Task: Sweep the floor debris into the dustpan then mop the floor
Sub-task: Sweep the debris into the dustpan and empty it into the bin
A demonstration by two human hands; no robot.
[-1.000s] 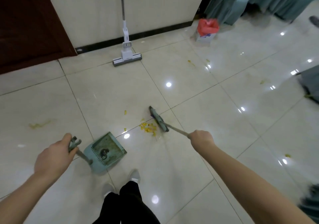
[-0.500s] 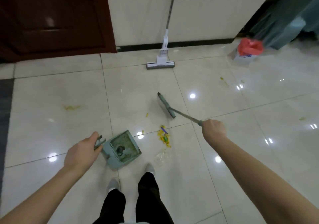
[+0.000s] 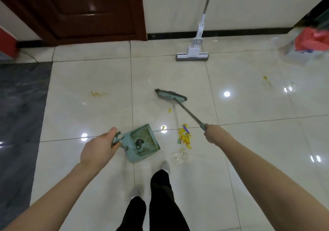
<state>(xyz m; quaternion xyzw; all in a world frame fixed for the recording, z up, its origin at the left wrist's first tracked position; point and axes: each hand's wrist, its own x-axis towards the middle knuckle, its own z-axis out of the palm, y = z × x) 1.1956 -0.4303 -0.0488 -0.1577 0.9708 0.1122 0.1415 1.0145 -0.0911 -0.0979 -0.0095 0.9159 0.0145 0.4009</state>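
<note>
The left hand [image 3: 98,149] grips the handle of the dustpan [image 3: 142,142], whose mouth opens toward the far right, a little aside from the debris pile [image 3: 184,138]. The right hand [image 3: 214,135] is curled round the broom [image 3: 170,95] handle, and the broom head sits on the floor well beyond the pile, near 1 loose yellow scrap [image 3: 169,110].

The main risk is the angle: a pull straight back toward the feet would drag the pile past the pan's right edge, not into it, unless the pan is shifted or turned first. A fast stroke on this glossy tile could scatter the light pieces sideways. Something clear, possibly a plastic wrapper [image 3: 179,157], lies just nearer than the pile and close to the right shoe [image 3: 164,165]; it could be stepped on or missed. Yellow smears [image 3: 97,94] further left and at far right [image 3: 266,78] look stuck, so the broom may only spread them; those seem left for the mop [image 3: 192,55] leaning against the wall
</note>
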